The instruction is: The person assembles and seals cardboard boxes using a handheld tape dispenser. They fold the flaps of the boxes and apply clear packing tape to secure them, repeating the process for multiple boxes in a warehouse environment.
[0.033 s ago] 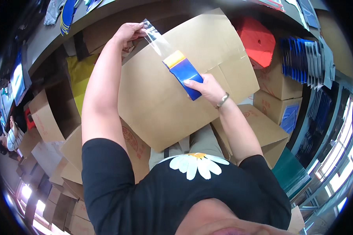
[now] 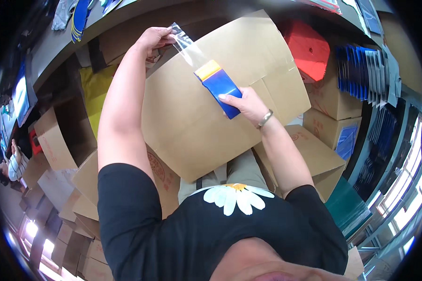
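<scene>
My right hand (image 2: 249, 107) grips the near end of a flat blue piece with a yellow-orange end (image 2: 222, 89), thumb on top. From its yellow end a clear plastic sleeve (image 2: 188, 49) stretches up and to the left. My left hand (image 2: 155, 38) pinches the sleeve's far end between thumb and fingers. Whether the blue piece sits partly inside the sleeve cannot be made out. Beneath both lies a large brown cardboard sheet or box top (image 2: 192, 126), tilted across my lap.
A red block-shaped object (image 2: 307, 51) stands beyond the cardboard's right edge. Blue and clear sleeved pieces (image 2: 365, 72) stand in a row on the right. Open cartons (image 2: 63, 136) surround me, with a yellow sheet (image 2: 93, 91) at left. Another person (image 2: 14, 164) is at the far left.
</scene>
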A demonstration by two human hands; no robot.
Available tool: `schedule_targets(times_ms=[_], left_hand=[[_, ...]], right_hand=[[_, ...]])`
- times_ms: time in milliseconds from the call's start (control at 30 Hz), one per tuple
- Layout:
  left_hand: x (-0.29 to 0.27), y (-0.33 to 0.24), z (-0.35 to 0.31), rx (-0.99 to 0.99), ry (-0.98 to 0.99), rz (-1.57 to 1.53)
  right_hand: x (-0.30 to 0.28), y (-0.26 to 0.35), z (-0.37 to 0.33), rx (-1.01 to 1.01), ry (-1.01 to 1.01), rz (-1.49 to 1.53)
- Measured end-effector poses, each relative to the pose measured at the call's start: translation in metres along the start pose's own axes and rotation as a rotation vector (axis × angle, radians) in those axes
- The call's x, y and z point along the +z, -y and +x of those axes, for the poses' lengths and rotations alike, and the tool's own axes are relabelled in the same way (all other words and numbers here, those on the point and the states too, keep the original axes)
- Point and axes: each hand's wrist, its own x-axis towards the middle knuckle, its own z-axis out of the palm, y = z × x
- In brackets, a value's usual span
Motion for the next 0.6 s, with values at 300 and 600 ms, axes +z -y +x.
schedule_targets(times_ms=[300, 600], left_hand=[[0.018, 0.086, 0.074, -0.169, 0.211, -0.130], [0.034, 0.057, 0.028, 0.001, -0.569, 1.124]], right_hand=[[0.000, -0.011, 0.033, -0.003, -0.045, -0.010], [-0.005, -0.010, 0.036, 0.023, -0.116, -0.200]])
